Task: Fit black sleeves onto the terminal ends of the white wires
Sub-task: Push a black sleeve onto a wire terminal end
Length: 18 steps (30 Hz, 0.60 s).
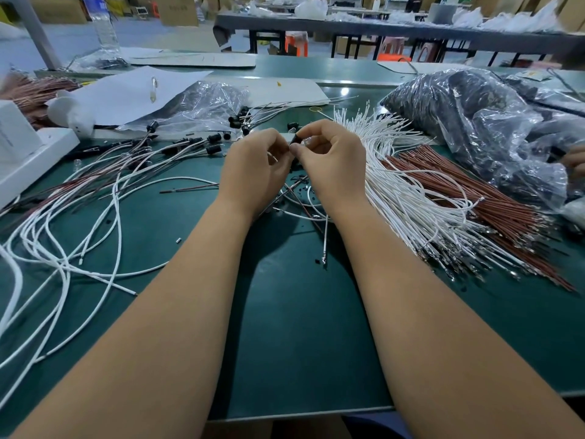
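Observation:
My right hand (pixel 332 160) pinches a small black sleeve (pixel 294 140) between thumb and forefinger above the green mat. Just left of it, my left hand (pixel 253 166) grips the end of a white wire (pixel 316 202), fingertips almost touching the sleeve; the terminal itself is hidden by my fingers. The wire hangs down between my wrists to the mat. A fanned bundle of bare white wires (pixel 408 185) lies right of my hands. Wires with black sleeves fitted (pixel 177 147) are spread out to the left.
Brown wires (pixel 493 210) lie beside the white bundle. A clear bag of black sleeves (pixel 474 122) fills the right side, where another person's hand (pixel 574 160) shows. Loose sleeves (pixel 235 120), a crumpled bag (pixel 202 106), white paper (pixel 126 93) and a white box (pixel 28 153) sit behind and left.

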### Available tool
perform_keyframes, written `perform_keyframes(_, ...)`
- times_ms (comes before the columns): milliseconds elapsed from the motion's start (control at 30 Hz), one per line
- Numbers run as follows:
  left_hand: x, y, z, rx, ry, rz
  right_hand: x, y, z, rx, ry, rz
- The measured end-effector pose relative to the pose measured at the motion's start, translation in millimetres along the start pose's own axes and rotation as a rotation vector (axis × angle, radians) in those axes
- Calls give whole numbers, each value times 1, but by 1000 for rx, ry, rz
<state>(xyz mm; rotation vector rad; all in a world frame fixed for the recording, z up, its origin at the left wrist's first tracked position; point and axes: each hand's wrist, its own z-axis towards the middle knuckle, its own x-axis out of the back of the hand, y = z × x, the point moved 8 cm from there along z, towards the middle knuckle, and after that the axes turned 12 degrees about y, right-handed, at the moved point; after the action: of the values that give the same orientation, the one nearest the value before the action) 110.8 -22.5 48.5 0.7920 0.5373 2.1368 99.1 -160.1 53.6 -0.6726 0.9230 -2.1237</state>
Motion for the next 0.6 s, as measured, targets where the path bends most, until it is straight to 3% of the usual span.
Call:
perform_keyframes(233,-4,-7,-1,187,-47,-164,0,-1,0,27,15,-44)
perform_keyframes(600,-14,-9,-4,352,-178,-405,4,10,4,-112,18,50)
